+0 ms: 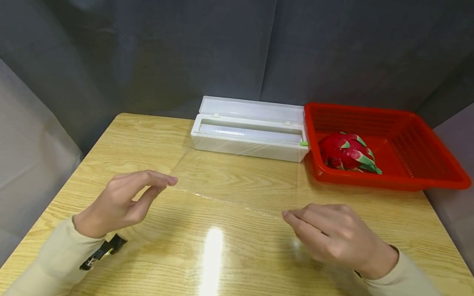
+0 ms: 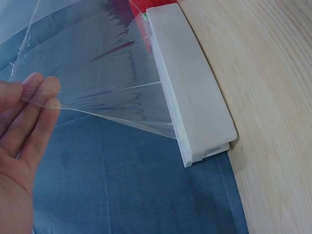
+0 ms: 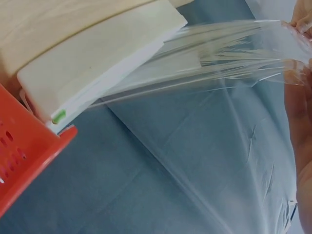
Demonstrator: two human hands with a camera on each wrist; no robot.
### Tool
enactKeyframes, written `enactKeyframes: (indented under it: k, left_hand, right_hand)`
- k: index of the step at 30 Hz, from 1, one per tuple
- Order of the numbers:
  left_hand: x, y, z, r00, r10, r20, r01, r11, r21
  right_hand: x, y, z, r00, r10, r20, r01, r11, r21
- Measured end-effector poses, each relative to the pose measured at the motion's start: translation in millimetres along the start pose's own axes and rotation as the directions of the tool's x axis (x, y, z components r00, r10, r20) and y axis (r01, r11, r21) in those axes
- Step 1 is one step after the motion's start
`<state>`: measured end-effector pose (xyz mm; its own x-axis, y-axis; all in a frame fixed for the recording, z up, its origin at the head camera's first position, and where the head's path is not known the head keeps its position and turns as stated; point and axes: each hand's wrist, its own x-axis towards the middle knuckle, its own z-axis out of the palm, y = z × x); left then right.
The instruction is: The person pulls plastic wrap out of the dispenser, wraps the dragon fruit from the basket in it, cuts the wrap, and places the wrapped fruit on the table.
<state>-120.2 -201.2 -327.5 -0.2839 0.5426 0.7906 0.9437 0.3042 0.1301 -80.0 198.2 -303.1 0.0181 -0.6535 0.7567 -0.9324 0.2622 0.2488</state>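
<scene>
One sheet of clear film (image 2: 107,83) stretched over the table (image 1: 207,172), its leading edge running left to right between the two hands and slanting nearer at the right end. From the fingers, the sheet led away to the far side, into one white dispenser box (image 1: 248,147) whose long axis also ran left to right, roughly along that edge. The left hand (image 1: 124,201) pinched the left corner between thumb and fingers and looked nearer to the box; the right hand (image 1: 338,236) pinched the right corner, a little nearer the person. One film roll (image 1: 249,132) lay inside the box, under one raised lid (image 1: 252,109). Just right of it stood one red basket (image 1: 392,183) holding one dragon fruit (image 1: 346,151).
</scene>
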Motion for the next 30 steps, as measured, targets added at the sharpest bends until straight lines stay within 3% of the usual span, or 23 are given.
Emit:
enactKeyframes:
  k: [10,25,30]
  left_hand:
    - [-9.0,3.0,3.2,0.998,-0.037,0.059,0.039,0.998,-0.039]
    - [-24.3,7.1,14.7,0.989,-0.089,0.121,0.103,0.988,-0.118]
    - [-29.6,9.7,18.0,0.982,-0.107,0.157,0.128,0.983,-0.133]
  right_hand:
    - [-17.4,-6.7,3.6,0.994,0.042,0.099,-0.043,0.999,0.011]
    - [-32.6,-15.2,7.7,0.983,0.069,0.169,-0.07,0.998,0.001]
    - [-40.0,-19.3,5.2,0.962,0.111,0.251,-0.113,0.994,-0.005]
